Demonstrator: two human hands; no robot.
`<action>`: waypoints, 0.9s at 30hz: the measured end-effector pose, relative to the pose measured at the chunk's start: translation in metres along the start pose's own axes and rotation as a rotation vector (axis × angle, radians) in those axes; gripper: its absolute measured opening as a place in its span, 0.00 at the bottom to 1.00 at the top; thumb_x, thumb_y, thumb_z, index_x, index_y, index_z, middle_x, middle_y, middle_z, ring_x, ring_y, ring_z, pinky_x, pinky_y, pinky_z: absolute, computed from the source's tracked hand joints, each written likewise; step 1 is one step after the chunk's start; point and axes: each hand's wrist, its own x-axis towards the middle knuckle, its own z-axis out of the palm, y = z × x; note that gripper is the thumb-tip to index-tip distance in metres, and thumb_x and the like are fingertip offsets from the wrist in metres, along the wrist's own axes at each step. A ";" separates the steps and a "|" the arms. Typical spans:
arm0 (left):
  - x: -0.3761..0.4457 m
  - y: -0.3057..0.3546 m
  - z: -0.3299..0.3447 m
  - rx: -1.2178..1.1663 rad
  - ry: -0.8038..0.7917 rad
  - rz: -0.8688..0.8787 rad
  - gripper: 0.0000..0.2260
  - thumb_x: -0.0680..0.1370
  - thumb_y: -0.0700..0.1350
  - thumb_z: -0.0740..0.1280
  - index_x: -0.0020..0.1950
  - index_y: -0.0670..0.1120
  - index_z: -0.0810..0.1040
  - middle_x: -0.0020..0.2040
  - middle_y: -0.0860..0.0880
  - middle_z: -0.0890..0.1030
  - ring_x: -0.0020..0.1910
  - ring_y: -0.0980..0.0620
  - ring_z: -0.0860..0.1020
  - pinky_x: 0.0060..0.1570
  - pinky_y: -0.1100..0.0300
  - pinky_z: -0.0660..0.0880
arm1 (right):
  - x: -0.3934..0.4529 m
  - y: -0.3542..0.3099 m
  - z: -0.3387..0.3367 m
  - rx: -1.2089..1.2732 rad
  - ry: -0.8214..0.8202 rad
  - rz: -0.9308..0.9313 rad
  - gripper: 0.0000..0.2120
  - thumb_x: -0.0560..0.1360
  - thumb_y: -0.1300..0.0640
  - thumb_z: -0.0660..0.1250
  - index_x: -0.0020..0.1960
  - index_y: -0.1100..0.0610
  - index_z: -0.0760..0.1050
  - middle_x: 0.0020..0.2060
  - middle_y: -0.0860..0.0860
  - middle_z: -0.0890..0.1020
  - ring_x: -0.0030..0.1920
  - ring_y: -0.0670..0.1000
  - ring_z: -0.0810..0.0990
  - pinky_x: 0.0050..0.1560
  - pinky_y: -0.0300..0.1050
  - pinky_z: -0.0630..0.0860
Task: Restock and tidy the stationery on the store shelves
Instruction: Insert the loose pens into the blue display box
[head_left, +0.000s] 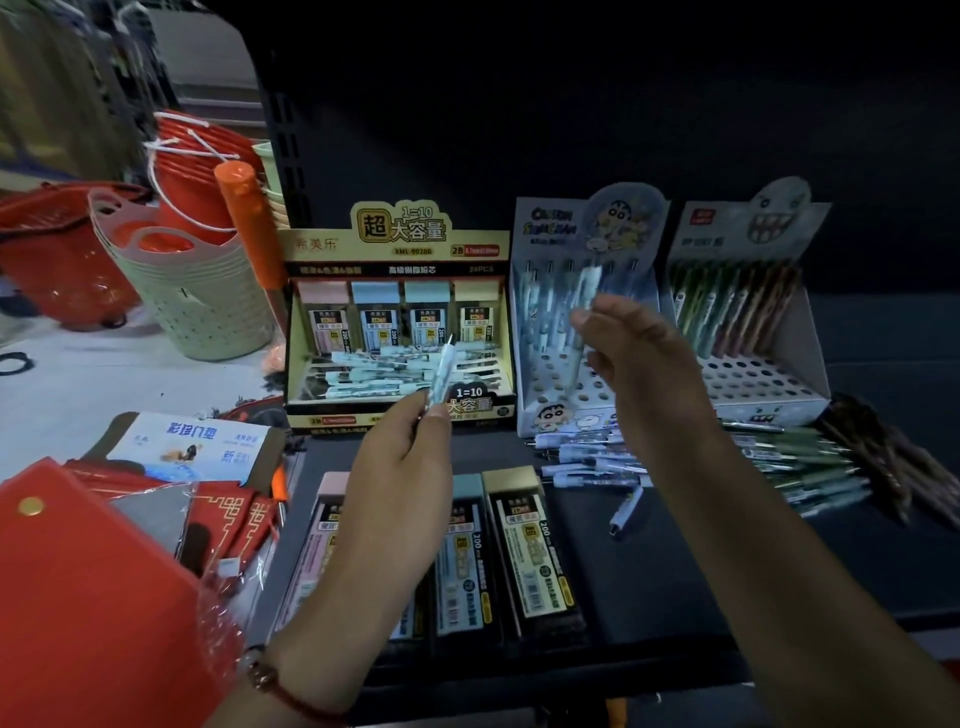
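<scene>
At the far left of the frame a red folder (78, 587) fills the lower corner, cut off by the edge, with a stack of pale green baskets (197, 291) above it on the floor. Just left of centre the left hand (400, 467) is raised over the dark shelf (675, 571), thumb and fingers pinching a light blue pen (443, 371) near its lower end, so the pen stands nearly upright in front of the yellow lead-refill box (400, 317). More blue pens lie loose in that box's tray. Under the left wrist several flat refill cases (524, 551) lie on the shelf, partly hidden by the arm.

Right of centre the right hand (634, 353) is lifted before the cartoon pen display (582, 322), its fingers curled round a second blue pen (584, 291), blurred so its tip is hard to make out. A loose heap of blue pens (587, 457) lies just below the display, partly covered by the right forearm. Further right stands a grey pen display (748, 322) with greenish pens, and dark pens (878, 452) blur out at the right edge.
</scene>
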 end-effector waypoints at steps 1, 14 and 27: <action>0.001 -0.001 0.001 0.009 -0.004 -0.001 0.14 0.83 0.50 0.57 0.64 0.46 0.74 0.34 0.56 0.70 0.26 0.64 0.69 0.27 0.73 0.65 | 0.003 0.000 0.000 -0.008 0.022 -0.047 0.05 0.73 0.60 0.72 0.43 0.54 0.76 0.30 0.38 0.79 0.36 0.39 0.79 0.47 0.42 0.74; 0.013 -0.010 0.006 -0.068 -0.008 -0.031 0.17 0.83 0.45 0.58 0.72 0.52 0.70 0.34 0.53 0.69 0.26 0.60 0.66 0.22 0.72 0.63 | 0.050 0.047 0.009 -0.186 0.212 -0.212 0.09 0.69 0.60 0.75 0.39 0.51 0.76 0.34 0.48 0.82 0.38 0.50 0.82 0.43 0.47 0.78; 0.013 -0.014 0.005 -0.017 -0.089 0.050 0.16 0.82 0.48 0.60 0.70 0.56 0.71 0.44 0.63 0.82 0.38 0.59 0.79 0.38 0.62 0.76 | 0.055 0.054 0.024 -0.595 0.236 -0.241 0.04 0.74 0.55 0.71 0.47 0.51 0.77 0.42 0.47 0.84 0.40 0.42 0.81 0.40 0.38 0.75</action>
